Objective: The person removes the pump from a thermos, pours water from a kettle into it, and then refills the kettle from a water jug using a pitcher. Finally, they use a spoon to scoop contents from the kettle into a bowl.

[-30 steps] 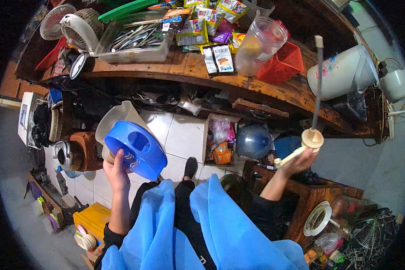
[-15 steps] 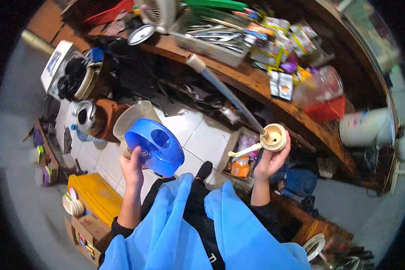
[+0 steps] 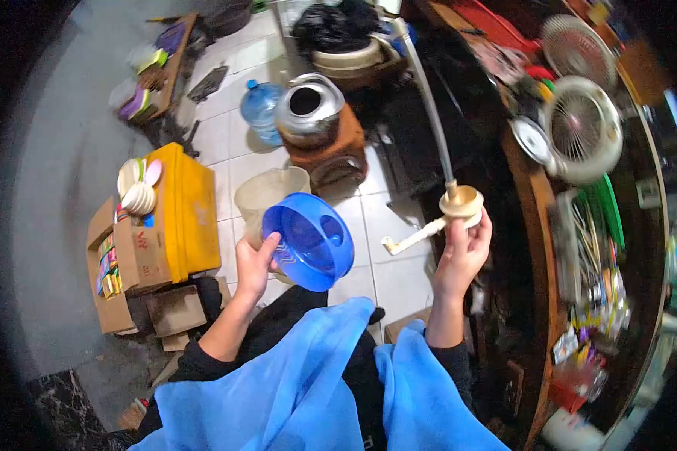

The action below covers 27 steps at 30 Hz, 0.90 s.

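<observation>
My left hand [image 3: 257, 264] grips a round blue plastic lid [image 3: 308, 242] with a hole in it, together with a translucent beige container [image 3: 271, 192] just behind it. In my right hand [image 3: 462, 255] is a cream-coloured pump head [image 3: 461, 201], held from below. A cream spout [image 3: 415, 235] sticks out from it to the left, and a long grey tube [image 3: 431, 105] runs from it up and away. The two hands are apart, in front of my body.
Ahead stand a silver pot [image 3: 308, 113] on a brown stand and a blue water bottle [image 3: 262, 109]. On the left are a yellow box [image 3: 192, 214] and a cardboard box [image 3: 144, 255]. A cluttered wooden shelf [image 3: 538, 248] with a fan [image 3: 581, 128] runs along the right.
The view has turned left, so the shelf now lies at the right and the yellow box shows more fully. Both hands still hold the same things; the tube points more straight ahead.
</observation>
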{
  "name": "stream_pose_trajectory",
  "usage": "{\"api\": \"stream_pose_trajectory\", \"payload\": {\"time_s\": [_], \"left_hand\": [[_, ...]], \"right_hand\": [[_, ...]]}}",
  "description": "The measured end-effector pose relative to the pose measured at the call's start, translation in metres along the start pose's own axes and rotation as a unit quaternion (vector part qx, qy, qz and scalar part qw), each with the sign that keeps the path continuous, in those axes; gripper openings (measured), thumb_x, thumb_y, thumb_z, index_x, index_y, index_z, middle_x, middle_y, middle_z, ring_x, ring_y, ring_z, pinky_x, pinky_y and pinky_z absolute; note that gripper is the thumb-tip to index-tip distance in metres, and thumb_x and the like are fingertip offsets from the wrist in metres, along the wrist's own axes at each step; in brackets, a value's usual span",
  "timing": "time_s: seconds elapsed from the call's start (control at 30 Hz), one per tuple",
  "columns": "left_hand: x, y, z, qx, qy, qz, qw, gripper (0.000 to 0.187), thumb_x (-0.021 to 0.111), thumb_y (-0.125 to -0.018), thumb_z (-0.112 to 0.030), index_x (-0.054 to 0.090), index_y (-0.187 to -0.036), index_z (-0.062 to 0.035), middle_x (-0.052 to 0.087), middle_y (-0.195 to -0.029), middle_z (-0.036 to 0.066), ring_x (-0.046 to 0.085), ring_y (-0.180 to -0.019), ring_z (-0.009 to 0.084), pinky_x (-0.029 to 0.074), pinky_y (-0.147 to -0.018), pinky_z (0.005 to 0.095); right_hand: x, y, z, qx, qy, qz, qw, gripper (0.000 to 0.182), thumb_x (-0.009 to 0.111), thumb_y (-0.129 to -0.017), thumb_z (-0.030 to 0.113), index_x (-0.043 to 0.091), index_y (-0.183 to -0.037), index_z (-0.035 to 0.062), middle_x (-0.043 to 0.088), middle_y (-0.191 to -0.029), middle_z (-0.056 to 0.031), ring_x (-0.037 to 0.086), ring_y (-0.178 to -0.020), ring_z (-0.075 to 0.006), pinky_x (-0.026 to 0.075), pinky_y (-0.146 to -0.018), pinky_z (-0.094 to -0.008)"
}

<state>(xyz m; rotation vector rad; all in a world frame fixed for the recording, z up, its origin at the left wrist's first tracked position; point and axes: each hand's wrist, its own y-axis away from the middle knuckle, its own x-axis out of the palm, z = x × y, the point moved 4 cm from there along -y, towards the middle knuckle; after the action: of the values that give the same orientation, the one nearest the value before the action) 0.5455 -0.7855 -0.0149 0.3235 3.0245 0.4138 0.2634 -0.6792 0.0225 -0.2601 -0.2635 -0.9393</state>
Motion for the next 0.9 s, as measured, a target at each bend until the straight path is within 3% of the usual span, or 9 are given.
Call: {"api": "stream_pose_trajectory", "payload": {"time_s": [0.1,0.27,0.37,0.5,0.63,0.73,0.77,0.9], "left_hand": [[-0.037,-0.044,-0.006,-0.003,0.015,-0.031,0.999,0.017,0.056,-0.077,-0.021,0.052,-0.074,-0.0049,0.049,-0.055,-0.001,0.040,-0.040,0.0044,0.033,-0.037,0.0180],[-0.089,-0.100,-0.013,-0.012,0.060,-0.097,0.993,0.014,0.057,-0.077,-0.017,0.051,-0.076,-0.0052,0.050,-0.058,-0.001,0.042,-0.042,0.0046,0.033,-0.038,0.0184],[-0.118,-0.118,-0.012,-0.018,0.080,-0.143,0.986,0.014,0.057,-0.077,-0.016,0.051,-0.078,-0.0039,0.051,-0.060,-0.001,0.042,-0.042,0.0051,0.033,-0.038,0.0187],[-0.146,-0.128,-0.013,0.010,0.115,-0.229,0.967,0.013,0.057,-0.077,-0.016,0.052,-0.079,-0.0034,0.050,-0.060,-0.001,0.042,-0.042,0.0054,0.033,-0.038,0.0187],[-0.154,-0.135,-0.021,-0.012,0.132,-0.322,0.937,0.012,0.056,-0.077,-0.015,0.052,-0.077,-0.0041,0.050,-0.059,-0.001,0.042,-0.042,0.0052,0.032,-0.038,0.0180],[-0.150,-0.146,-0.020,-0.020,0.141,-0.367,0.919,0.013,0.056,-0.077,-0.017,0.053,-0.077,-0.0047,0.051,-0.061,-0.001,0.042,-0.043,0.0054,0.032,-0.038,0.0184],[-0.147,-0.154,-0.025,-0.015,0.152,-0.387,0.909,0.013,0.056,-0.077,-0.017,0.053,-0.077,-0.0047,0.051,-0.061,-0.001,0.042,-0.043,0.0054,0.032,-0.038,0.0184],[-0.125,-0.177,-0.037,-0.060,0.157,-0.474,0.864,0.018,0.059,-0.075,-0.022,0.053,-0.079,-0.0052,0.051,-0.062,-0.001,0.042,-0.045,0.0056,0.033,-0.040,0.0202]], "right_hand": [[0.081,-0.052,-0.041,0.171,-0.110,0.053,0.978,0.035,0.053,-0.080,0.009,0.039,-0.110,0.0006,0.052,-0.094,-0.0054,0.052,-0.081,-0.0082,0.043,-0.070,-0.0195],[0.202,-0.127,-0.100,0.270,-0.185,0.116,0.938,0.022,0.053,-0.080,0.015,0.049,-0.097,0.0005,0.055,-0.091,-0.0076,0.054,-0.082,-0.0129,0.044,-0.075,-0.0232],[0.255,-0.173,-0.141,0.310,-0.199,0.129,0.921,0.024,0.054,-0.080,0.015,0.049,-0.096,-0.0023,0.055,-0.090,-0.0090,0.054,-0.084,-0.0159,0.048,-0.074,-0.0224],[0.325,-0.232,-0.174,0.290,-0.163,0.135,0.933,0.021,0.053,-0.080,0.015,0.051,-0.093,-0.0012,0.054,-0.086,-0.0095,0.055,-0.083,-0.0174,0.049,-0.073,-0.0217],[0.391,-0.341,-0.226,0.301,-0.129,0.104,0.939,0.021,0.054,-0.080,0.019,0.051,-0.090,0.0011,0.055,-0.082,-0.0090,0.053,-0.081,-0.0163,0.048,-0.072,-0.0228],[0.449,-0.430,-0.270,0.270,-0.103,0.148,0.946,0.020,0.052,-0.080,0.022,0.051,-0.091,0.0050,0.054,-0.081,-0.0080,0.051,-0.080,-0.0163,0.047,-0.074,-0.0250],[0.403,-0.431,-0.261,0.270,-0.089,0.154,0.946,0.021,0.052,-0.080,0.024,0.052,-0.090,0.0059,0.053,-0.081,-0.0074,0.051,-0.080,-0.0162,0.048,-0.072,-0.0249],[0.507,-0.572,-0.329,0.275,-0.030,0.164,0.947,0.023,0.051,-0.079,0.032,0.052,-0.086,0.0095,0.051,-0.083,-0.0052,0.050,-0.077,-0.0156,0.049,-0.067,-0.0247]]}}
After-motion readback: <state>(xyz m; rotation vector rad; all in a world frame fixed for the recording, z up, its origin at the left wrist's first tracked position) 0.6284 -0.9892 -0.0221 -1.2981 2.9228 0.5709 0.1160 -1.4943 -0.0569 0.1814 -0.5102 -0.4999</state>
